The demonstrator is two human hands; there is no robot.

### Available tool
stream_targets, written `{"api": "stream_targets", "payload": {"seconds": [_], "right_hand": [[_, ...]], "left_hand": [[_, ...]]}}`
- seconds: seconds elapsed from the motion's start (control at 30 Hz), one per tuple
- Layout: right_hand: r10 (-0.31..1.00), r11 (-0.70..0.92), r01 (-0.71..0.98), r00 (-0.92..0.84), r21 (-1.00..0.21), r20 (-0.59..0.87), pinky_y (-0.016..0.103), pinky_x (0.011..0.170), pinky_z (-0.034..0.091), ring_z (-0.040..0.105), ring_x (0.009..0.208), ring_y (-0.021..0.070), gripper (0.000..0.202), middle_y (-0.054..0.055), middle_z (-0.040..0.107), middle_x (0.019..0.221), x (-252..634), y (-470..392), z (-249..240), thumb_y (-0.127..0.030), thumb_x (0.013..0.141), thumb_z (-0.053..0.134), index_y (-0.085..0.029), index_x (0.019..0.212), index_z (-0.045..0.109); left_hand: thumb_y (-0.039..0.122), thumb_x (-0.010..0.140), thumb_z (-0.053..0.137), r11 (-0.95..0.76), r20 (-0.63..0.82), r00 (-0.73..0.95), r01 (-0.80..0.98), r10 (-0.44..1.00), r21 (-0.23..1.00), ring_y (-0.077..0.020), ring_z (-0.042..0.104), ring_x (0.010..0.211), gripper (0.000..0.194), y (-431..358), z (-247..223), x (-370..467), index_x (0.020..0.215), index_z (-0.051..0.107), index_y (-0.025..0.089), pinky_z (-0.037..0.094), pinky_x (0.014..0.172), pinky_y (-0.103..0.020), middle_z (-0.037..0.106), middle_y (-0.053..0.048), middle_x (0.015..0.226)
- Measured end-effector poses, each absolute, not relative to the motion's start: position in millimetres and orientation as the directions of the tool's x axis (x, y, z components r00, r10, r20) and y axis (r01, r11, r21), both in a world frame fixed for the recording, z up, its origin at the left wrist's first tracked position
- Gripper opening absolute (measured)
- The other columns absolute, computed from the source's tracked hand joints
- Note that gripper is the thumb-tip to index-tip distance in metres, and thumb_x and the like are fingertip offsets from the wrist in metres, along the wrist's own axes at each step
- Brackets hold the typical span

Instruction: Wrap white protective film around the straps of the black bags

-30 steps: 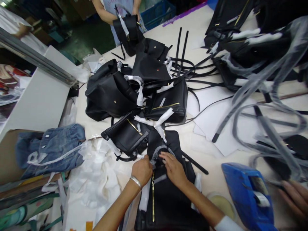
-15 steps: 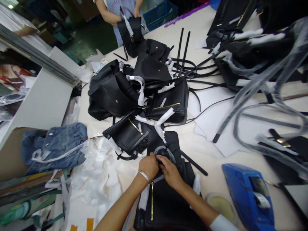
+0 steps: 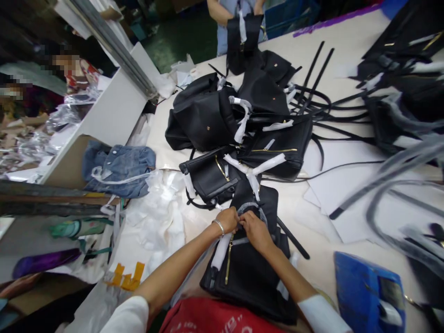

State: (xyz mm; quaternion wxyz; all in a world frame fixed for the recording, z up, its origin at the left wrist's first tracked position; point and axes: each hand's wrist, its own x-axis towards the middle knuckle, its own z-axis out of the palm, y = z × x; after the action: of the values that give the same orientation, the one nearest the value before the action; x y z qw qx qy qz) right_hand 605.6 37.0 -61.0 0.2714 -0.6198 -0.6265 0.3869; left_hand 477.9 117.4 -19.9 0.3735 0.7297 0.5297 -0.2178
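A black backpack with a gold zipper lies on the table right in front of me, its flap turned away from me. At its top edge, below the plastic-wrapped handle, my left hand is closed with the fingertips pinched together. My right hand meets it there, thumb and fingers also pinched on the bag's top. The small part between the fingertips is hidden. White wrapping covers a strap by the zipper.
Several black bags lie beyond, with more at the right among loose straps. White paper sheets and a blue tape dispenser are at the right. Crumpled white wrapping and denim cloth lie left. A co-worker handles a bag opposite.
The view has swung left and tipped down, so the table's things sit further right and my red top shows. Both hands stay at the backpack's top, their fingertips now closer together.
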Motion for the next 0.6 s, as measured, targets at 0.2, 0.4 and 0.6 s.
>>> {"api": "stream_targets", "payload": {"seconds": [0.2, 0.4, 0.6], "right_hand": [[0.978, 0.048, 0.573, -0.195, -0.818, -0.079, 0.03, 0.081, 0.046, 0.057, 0.092, 0.0166, 0.021, 0.007, 0.055, 0.103, 609.6, 35.7, -60.8, -0.013, 0.09, 0.04, -0.019, 0.103, 0.055], [0.979, 0.127, 0.759, -0.199, -0.639, -0.042, 0.031, 0.072, 0.045, 0.056, 0.082, 0.0194, 0.021, 0.009, 0.056, 0.092, 601.3, 30.6, -62.8, -0.017, 0.093, 0.034, -0.017, 0.092, 0.055], [0.944, 0.274, 0.802, -0.33, -0.53, -0.012, 0.035, 0.079, 0.044, 0.054, 0.086, 0.022, 0.022, 0.01, 0.055, 0.091, 605.4, 34.5, -56.5, -0.016, 0.093, 0.033, -0.016, 0.094, 0.055]], "left_hand": [[0.026, 0.087, 0.05, -0.091, -0.702, 0.366, 0.913, 0.611, 0.397, -0.013, 0.067, 0.066, 0.013, 113.3, -17.1, 471.0, 0.096, 0.055, 0.017, 0.045, 0.06, -0.02, 0.071, -0.004, 0.08], [0.018, 0.08, 0.056, -0.028, -0.687, 0.378, 0.886, 0.62, 0.462, -0.0153, 0.066, 0.066, 0.016, 109.1, -15.9, 468.0, 0.095, 0.057, 0.014, 0.044, 0.06, -0.022, 0.069, -0.005, 0.076], [0.028, 0.08, 0.056, 0.093, -0.676, 0.413, 0.81, 0.611, 0.579, -0.0147, 0.061, 0.074, 0.016, 122.5, -7.4, 444.8, 0.083, 0.061, 0.013, 0.043, 0.067, -0.022, 0.066, -0.002, 0.076]]}}
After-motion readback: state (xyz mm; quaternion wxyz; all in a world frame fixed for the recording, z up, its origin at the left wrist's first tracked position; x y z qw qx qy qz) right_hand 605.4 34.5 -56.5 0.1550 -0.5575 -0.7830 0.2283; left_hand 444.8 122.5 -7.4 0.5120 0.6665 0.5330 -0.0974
